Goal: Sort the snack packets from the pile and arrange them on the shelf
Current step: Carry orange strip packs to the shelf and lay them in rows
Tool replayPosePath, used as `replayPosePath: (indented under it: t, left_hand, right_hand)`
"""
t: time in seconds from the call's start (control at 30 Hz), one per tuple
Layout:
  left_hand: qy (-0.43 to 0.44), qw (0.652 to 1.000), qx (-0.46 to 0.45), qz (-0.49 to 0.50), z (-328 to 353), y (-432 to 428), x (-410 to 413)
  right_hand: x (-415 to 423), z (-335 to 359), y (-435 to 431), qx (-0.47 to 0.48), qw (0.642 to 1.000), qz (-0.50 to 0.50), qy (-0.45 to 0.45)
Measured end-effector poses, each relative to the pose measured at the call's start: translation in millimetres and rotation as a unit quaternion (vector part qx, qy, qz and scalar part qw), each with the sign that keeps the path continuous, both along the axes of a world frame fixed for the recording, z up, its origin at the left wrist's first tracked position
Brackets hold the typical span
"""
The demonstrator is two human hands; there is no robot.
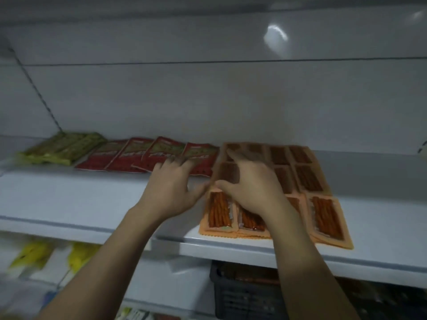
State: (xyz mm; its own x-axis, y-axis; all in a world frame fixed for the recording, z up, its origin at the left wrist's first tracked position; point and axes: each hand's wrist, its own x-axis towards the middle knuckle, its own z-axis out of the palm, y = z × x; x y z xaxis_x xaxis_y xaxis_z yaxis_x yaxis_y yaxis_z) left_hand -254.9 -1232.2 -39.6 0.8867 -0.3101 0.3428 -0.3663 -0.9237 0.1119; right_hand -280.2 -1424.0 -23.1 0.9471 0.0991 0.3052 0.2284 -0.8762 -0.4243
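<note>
Orange packets (318,211) sat in a grid on the shelf (69,199), 3 o'clock end. My right hand (251,188) lay spread flat on the grid's left columns, pinching nothing. My left hand (171,188), also spread, had its fingertips on the red packets (129,158) at the grid's 9 o'clock, with green packets (62,148) beyond. Risk: front row sat at the 6 o'clock lip, so a slipping palm could drag packets off.

White print on the red packets (147,155) is too blurred to read
</note>
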Motion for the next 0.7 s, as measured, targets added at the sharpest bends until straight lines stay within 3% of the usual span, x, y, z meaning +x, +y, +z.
replayPosePath:
  t: [0.3, 0.7]
  left_hand:
    - [0.002, 0.998, -0.032, 0.051, 4.7, 80.0, -35.5]
    - [0.006, 0.973, -0.088, 0.215, 6.3, 305.9, -111.1]
  right_hand:
    - [-1.3, 5.6, 84.4, -0.026, 0.998, 0.056, 0.001]
    - [-24.6, -2.2, 297.8, -0.016, 0.981, 0.192, -0.002]
